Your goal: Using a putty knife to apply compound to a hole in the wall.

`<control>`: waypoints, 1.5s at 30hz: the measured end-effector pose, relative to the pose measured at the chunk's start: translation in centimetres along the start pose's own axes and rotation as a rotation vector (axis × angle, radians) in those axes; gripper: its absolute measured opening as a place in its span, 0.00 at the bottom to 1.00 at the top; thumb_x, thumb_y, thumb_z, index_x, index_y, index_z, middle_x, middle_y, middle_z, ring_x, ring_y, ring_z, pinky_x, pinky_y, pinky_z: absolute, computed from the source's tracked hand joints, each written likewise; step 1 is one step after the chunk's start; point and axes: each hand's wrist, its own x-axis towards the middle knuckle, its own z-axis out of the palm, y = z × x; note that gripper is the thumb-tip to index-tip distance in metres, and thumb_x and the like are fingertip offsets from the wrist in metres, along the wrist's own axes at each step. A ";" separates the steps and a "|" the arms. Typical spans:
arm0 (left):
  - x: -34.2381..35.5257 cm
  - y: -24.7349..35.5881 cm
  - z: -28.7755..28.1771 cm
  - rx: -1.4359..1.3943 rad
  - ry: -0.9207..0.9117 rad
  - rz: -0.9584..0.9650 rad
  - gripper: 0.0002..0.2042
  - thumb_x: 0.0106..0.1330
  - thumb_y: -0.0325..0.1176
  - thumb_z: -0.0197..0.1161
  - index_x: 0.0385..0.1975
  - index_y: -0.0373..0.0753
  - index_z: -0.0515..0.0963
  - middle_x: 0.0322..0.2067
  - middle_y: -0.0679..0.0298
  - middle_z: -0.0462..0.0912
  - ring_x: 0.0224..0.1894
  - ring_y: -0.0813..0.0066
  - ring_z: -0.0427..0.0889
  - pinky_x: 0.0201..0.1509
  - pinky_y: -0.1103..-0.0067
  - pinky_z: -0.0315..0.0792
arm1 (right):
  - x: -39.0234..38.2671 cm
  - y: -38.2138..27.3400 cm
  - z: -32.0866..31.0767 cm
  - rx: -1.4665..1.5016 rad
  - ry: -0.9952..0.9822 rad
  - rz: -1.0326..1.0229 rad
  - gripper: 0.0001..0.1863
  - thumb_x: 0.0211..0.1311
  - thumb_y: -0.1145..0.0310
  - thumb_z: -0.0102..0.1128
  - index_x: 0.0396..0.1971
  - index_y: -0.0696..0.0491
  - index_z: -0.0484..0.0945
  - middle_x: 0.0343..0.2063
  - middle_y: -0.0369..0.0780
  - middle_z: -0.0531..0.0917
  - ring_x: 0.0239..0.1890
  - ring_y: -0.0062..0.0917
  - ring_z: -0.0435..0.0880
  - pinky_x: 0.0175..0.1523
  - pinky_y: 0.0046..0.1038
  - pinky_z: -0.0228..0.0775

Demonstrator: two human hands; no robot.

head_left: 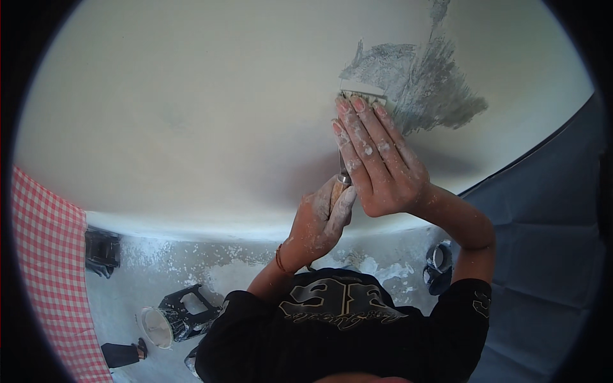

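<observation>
Hands [319,220] [387,163] press the scraper [338,193], edge against the wall [191,115], open room leftward.

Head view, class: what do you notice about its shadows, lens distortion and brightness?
In the head view, soft shadows fall on the pale wall either side of the left hand and right hand; in the head view, the wall's lower edge bows and black fills the corners, fitting a fisheye lens; in the head view, the blue-grey sheet at right looks darker than the wall.

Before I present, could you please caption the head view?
Left hand grips a wooden-handled putty knife, right hand over its blade, at a gray patch on the wall.
</observation>
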 end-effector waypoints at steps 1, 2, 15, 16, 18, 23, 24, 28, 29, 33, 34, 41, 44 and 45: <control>0.2 0.2 -0.1 -0.002 0.014 0.020 0.15 0.79 0.40 0.53 0.39 0.32 0.73 0.16 0.62 0.74 0.19 0.72 0.74 0.27 0.74 0.70 | 0.3 0.2 0.0 0.003 0.000 0.000 0.17 0.63 0.73 0.55 0.46 0.65 0.85 0.53 0.53 0.85 0.61 0.44 0.82 0.68 0.46 0.74; 0.4 0.4 -0.2 -0.004 0.028 0.042 0.15 0.79 0.40 0.53 0.40 0.32 0.74 0.16 0.62 0.74 0.18 0.72 0.74 0.27 0.74 0.70 | 0.7 0.5 -0.1 0.013 0.019 0.014 0.17 0.63 0.73 0.55 0.46 0.65 0.84 0.53 0.53 0.85 0.61 0.44 0.82 0.68 0.46 0.74; -1.2 -2.0 1.3 -0.057 0.039 0.017 0.15 0.80 0.39 0.51 0.36 0.33 0.72 0.16 0.63 0.72 0.18 0.74 0.70 0.27 0.73 0.68 | -0.9 -0.6 0.0 0.033 -0.031 -0.044 0.16 0.64 0.73 0.55 0.46 0.65 0.85 0.53 0.54 0.85 0.62 0.44 0.81 0.68 0.45 0.74; -1.2 -1.6 1.1 -0.038 0.026 0.021 0.14 0.80 0.39 0.51 0.35 0.33 0.71 0.16 0.63 0.72 0.18 0.74 0.70 0.27 0.73 0.68 | -0.9 -0.6 -0.1 0.033 -0.035 -0.048 0.16 0.64 0.73 0.55 0.46 0.65 0.85 0.53 0.54 0.85 0.62 0.44 0.82 0.68 0.45 0.75; -1.2 -1.4 1.0 -0.019 0.016 0.027 0.14 0.80 0.38 0.51 0.35 0.33 0.71 0.16 0.62 0.72 0.18 0.73 0.70 0.27 0.73 0.68 | -0.9 -0.6 -0.1 0.038 -0.036 -0.053 0.16 0.64 0.73 0.55 0.46 0.65 0.85 0.53 0.54 0.85 0.61 0.44 0.82 0.67 0.45 0.76; -0.9 -1.6 0.8 -0.045 0.007 0.031 0.13 0.80 0.37 0.52 0.36 0.32 0.72 0.16 0.62 0.72 0.18 0.72 0.70 0.27 0.73 0.68 | -0.8 -0.3 0.3 0.047 -0.028 -0.070 0.16 0.64 0.73 0.55 0.46 0.65 0.85 0.53 0.54 0.85 0.61 0.44 0.82 0.66 0.45 0.76; -0.8 -1.5 0.8 -0.045 0.009 0.034 0.13 0.80 0.37 0.52 0.36 0.32 0.72 0.16 0.62 0.72 0.18 0.72 0.70 0.27 0.73 0.68 | -0.8 -0.2 0.2 0.042 -0.027 -0.074 0.16 0.64 0.73 0.55 0.46 0.65 0.85 0.53 0.54 0.85 0.61 0.44 0.83 0.67 0.45 0.76; -0.2 -0.6 0.1 -0.026 0.003 0.017 0.13 0.79 0.38 0.53 0.38 0.32 0.73 0.16 0.63 0.73 0.18 0.73 0.71 0.28 0.74 0.68 | -0.4 0.1 0.3 0.007 0.018 -0.046 0.17 0.62 0.73 0.55 0.46 0.66 0.84 0.53 0.54 0.85 0.61 0.45 0.82 0.68 0.45 0.74; 0.1 -0.4 -0.2 -0.015 0.006 0.023 0.14 0.79 0.38 0.53 0.39 0.32 0.74 0.16 0.63 0.73 0.18 0.73 0.71 0.28 0.74 0.69 | 0.0 0.4 0.1 -0.001 0.022 -0.044 0.17 0.62 0.73 0.55 0.46 0.66 0.84 0.53 0.54 0.85 0.61 0.45 0.82 0.68 0.45 0.74; 1.7 1.6 -0.9 0.051 0.023 0.100 0.15 0.80 0.41 0.52 0.43 0.32 0.75 0.16 0.62 0.73 0.19 0.73 0.73 0.28 0.74 0.70 | 1.8 1.8 -0.1 0.039 0.058 0.026 0.18 0.62 0.72 0.55 0.47 0.66 0.84 0.53 0.54 0.84 0.62 0.45 0.81 0.68 0.45 0.74; 1.8 1.4 -0.7 0.056 0.022 0.108 0.15 0.80 0.41 0.52 0.43 0.32 0.75 0.16 0.62 0.73 0.19 0.73 0.73 0.28 0.74 0.70 | 1.8 2.0 0.1 0.043 0.091 0.028 0.18 0.62 0.72 0.55 0.47 0.65 0.84 0.54 0.54 0.84 0.62 0.45 0.81 0.68 0.45 0.74; -0.8 -0.6 0.7 0.014 0.045 0.013 0.17 0.81 0.42 0.49 0.36 0.33 0.72 0.17 0.66 0.71 0.20 0.78 0.69 0.26 0.77 0.65 | -0.3 0.0 -0.3 0.061 0.023 -0.027 0.17 0.66 0.73 0.53 0.47 0.66 0.84 0.51 0.54 0.86 0.59 0.44 0.84 0.66 0.43 0.76; -1.1 -1.4 0.5 0.049 0.022 -0.021 0.15 0.80 0.39 0.51 0.34 0.33 0.71 0.16 0.63 0.73 0.18 0.73 0.72 0.27 0.74 0.68 | -1.4 -0.5 0.4 0.001 -0.036 -0.077 0.18 0.64 0.71 0.54 0.47 0.65 0.84 0.54 0.54 0.85 0.61 0.43 0.82 0.68 0.44 0.74; -1.2 -1.4 0.5 0.041 0.011 -0.012 0.15 0.80 0.39 0.51 0.34 0.33 0.71 0.16 0.63 0.73 0.18 0.73 0.72 0.27 0.74 0.68 | -1.3 -0.5 0.3 0.005 -0.035 -0.079 0.18 0.64 0.71 0.54 0.47 0.65 0.84 0.54 0.54 0.85 0.61 0.43 0.82 0.68 0.44 0.74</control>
